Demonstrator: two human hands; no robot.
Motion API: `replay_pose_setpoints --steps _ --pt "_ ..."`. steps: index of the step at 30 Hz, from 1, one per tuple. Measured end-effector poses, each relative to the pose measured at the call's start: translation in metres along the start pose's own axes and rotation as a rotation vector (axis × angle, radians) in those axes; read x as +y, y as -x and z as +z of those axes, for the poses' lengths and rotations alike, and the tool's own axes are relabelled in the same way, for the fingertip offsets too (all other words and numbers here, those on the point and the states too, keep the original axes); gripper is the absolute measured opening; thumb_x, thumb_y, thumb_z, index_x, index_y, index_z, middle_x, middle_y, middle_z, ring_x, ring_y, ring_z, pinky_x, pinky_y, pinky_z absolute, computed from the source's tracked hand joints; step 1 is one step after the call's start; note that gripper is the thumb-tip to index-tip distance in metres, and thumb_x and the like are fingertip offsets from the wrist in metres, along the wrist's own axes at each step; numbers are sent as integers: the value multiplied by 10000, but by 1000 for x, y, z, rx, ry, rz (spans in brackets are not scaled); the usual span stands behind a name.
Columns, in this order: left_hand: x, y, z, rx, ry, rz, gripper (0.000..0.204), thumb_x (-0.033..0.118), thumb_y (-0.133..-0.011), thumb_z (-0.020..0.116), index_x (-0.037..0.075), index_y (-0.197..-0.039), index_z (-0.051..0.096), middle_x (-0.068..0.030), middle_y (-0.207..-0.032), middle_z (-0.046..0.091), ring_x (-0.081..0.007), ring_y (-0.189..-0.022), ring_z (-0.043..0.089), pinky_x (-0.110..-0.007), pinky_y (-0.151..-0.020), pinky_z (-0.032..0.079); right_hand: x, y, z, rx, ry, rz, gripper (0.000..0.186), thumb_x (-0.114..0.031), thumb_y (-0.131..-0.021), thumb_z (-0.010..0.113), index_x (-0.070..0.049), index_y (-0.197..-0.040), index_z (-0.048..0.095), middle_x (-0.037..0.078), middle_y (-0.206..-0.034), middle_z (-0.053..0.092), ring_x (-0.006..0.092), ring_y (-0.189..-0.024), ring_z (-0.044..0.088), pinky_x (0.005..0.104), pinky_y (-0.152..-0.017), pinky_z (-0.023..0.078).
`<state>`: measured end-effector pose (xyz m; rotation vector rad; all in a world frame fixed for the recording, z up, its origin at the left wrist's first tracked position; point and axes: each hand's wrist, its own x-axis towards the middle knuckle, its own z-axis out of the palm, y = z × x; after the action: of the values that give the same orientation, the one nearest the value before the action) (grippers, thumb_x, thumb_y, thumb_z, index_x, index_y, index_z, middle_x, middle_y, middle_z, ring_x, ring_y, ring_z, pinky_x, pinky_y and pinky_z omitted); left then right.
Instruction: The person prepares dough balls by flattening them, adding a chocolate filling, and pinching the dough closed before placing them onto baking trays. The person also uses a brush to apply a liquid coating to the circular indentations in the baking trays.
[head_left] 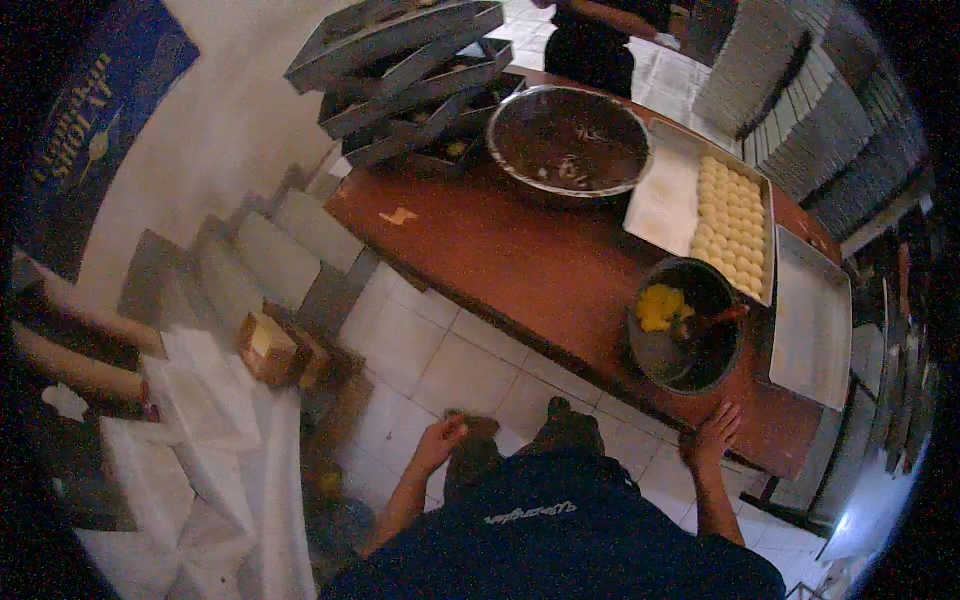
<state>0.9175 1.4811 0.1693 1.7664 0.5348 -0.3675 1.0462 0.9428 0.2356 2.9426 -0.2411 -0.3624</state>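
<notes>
My left hand [440, 443] hangs beside the table, its fingers curled; whatever is in them, if anything, is too small to make out. My right hand [713, 437] rests with fingers stretched out at the table's near edge [548, 330], just below a dark bucket [700, 357]. In the bucket lie a yellow mass [660, 305] and a reddish handle [722, 318]. Behind it are a tray of several rows of pale dough balls [730, 210] and a round metal bowl of dark brown contents [568, 140]. An empty-looking metal tray [810, 320] lies to the right.
Angled stacked trays [400, 70] sit at the back left. A person [590, 45] stands beyond the table. At left, another person's forearms [80, 362] are over white sheets [200, 450] beside cardboard boxes [265, 345]. Stacked boards or trays [800, 110] line the right.
</notes>
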Motion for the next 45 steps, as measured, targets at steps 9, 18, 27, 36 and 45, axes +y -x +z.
replay_pose_setpoints --steps 9,18,27,36,45 --pt "129 -141 -116 131 169 324 552 279 -943 696 49 -1413 520 -116 -1223 664 -163 -1108 619 -325 -952 497 -312 -26 -116 60 -594 -628 835 -530 -869 679 -58 -1503 408 252 -1621 196 489 -1482 178 583 -1183 209" --pt "235 -278 -165 -147 -606 768 892 518 -882 669 102 -1564 275 -195 -1542 396 -440 -1409 363 -539 -1161 286 -375 -74 -74 204 -391 -443 741 -409 -955 587 -91 -1556 294 196 -1636 199 448 -1487 201 574 -1187 209" --pt "277 -305 -102 -140 -1165 833 953 682 -866 556 137 -1583 242 -193 -1604 286 -427 -1486 213 -603 -1206 86 -343 -41 -56 183 -695 -299 645 -330 -872 704 -69 -1426 504 135 -1554 404 403 -1440 332 517 -1159 321" --pt "298 -322 -91 -204 -1269 922 1000 685 -853 550 28 -1552 268 -239 -1601 255 -446 -1464 257 -590 -1206 126 -292 -93 -254 -26 -1449 -147 256 -263 -889 743 -78 -1066 740 128 -1033 746 234 -962 718 334 -876 550" --pt "325 -355 -46 -63 -1288 611 1006 718 -859 494 17 -1546 276 -292 -1594 216 -487 -1463 218 -710 -1152 48 -94 -313 -222 397 -561 174 392 -285 -832 732 -17 -1116 698 193 -1004 701 296 -874 698 401 -764 546"
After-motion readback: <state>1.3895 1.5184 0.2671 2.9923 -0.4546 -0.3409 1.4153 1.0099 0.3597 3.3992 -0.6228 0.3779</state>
